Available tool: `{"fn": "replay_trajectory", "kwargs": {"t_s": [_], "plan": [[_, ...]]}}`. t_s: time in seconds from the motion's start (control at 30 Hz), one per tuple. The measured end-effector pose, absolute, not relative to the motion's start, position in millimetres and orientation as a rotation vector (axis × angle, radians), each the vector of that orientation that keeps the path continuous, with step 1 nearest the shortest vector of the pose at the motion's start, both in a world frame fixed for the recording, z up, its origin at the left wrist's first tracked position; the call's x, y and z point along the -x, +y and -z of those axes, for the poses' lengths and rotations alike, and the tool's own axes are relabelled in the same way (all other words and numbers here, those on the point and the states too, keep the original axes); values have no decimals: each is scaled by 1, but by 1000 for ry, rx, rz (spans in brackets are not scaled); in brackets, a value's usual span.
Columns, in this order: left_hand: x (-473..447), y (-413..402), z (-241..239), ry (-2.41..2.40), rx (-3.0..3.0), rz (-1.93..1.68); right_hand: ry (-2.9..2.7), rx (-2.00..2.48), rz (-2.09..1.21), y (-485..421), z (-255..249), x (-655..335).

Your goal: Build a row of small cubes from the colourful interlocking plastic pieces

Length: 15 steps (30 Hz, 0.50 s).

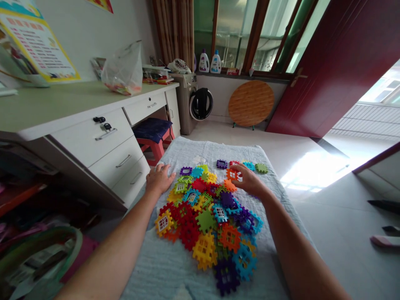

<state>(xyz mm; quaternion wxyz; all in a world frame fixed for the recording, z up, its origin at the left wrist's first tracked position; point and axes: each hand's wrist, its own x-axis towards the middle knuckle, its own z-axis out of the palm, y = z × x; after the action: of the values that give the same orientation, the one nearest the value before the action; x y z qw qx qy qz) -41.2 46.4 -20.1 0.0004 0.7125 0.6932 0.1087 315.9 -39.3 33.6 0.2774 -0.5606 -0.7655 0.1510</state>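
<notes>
A heap of colourful plastic interlocking tiles [206, 221] lies on a light blue towel [162, 266] spread on the floor. My left hand [159, 178] rests flat on the towel at the heap's left edge, fingers stretched out, holding nothing. My right hand [246, 179] is at the heap's far right, its fingers pinched on an orange tile [233, 173]. A few loose tiles lie beyond it: a purple one [221, 163], a teal one [249, 165] and a green one [261, 168].
A white desk with drawers [106, 137] stands to the left, a red stool [154, 139] tucked under it. Farther back are a washing machine [193, 104], a round wooden tabletop [251, 103] against the wall and a dark red door [337, 62]. Clutter fills the lower left.
</notes>
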Motion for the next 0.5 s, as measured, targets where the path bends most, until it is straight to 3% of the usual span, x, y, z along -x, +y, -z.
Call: {"fn": "replay_trajectory", "kwargs": {"t_s": [0.5], "plan": [[43, 47, 20, 2164, -2257, -356, -2315, 1624, -492, -39, -13, -317]]}}
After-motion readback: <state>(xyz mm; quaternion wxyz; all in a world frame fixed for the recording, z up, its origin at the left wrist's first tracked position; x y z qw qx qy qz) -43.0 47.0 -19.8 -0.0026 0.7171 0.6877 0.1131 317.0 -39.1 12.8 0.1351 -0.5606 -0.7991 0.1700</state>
